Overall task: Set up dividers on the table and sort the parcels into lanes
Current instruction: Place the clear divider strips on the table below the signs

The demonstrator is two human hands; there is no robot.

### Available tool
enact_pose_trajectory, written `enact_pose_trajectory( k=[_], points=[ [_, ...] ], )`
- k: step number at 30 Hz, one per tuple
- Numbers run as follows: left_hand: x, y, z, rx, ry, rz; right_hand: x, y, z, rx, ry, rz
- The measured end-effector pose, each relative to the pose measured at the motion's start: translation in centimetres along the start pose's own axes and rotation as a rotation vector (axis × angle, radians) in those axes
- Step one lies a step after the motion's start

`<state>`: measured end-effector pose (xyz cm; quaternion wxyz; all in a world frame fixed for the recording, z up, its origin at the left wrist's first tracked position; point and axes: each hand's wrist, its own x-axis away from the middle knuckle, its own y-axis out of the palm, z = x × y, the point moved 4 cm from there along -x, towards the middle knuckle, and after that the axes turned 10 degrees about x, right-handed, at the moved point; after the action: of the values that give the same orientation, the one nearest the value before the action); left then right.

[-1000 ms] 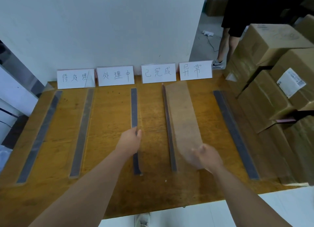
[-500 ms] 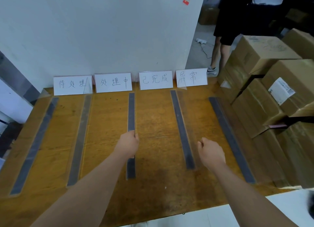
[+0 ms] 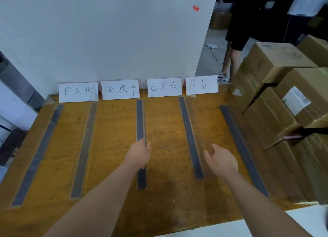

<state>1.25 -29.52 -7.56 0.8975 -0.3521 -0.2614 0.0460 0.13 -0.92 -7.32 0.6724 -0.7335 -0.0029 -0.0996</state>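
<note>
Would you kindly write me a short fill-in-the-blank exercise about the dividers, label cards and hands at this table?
The left hand grips the ___ divider of five.
The right hand holds ___.
___ label cards stand against the wall.
Cardboard boxes are stacked at the table's ___ side.
Missing words: middle, nothing, four, right.

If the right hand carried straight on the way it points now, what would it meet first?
Probably the fourth divider from the left, just ahead and left of the right hand; only bare table lies between. Hand height is unclear.
</note>
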Motion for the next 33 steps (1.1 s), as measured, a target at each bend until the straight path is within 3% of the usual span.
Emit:
enact_pose_trajectory(
  k=[24,33],
  points=[
    [0.2,-0.8,-0.6,-0.007,-0.061,0.024,0.1,-1.7,0.3,-0.011,0.021,-0.010],
    [0.3,-2.2,0.9,-0.047,0.119,0.114,0.5,-2.3,0.8,-0.004,0.017,-0.028]
  ],
)
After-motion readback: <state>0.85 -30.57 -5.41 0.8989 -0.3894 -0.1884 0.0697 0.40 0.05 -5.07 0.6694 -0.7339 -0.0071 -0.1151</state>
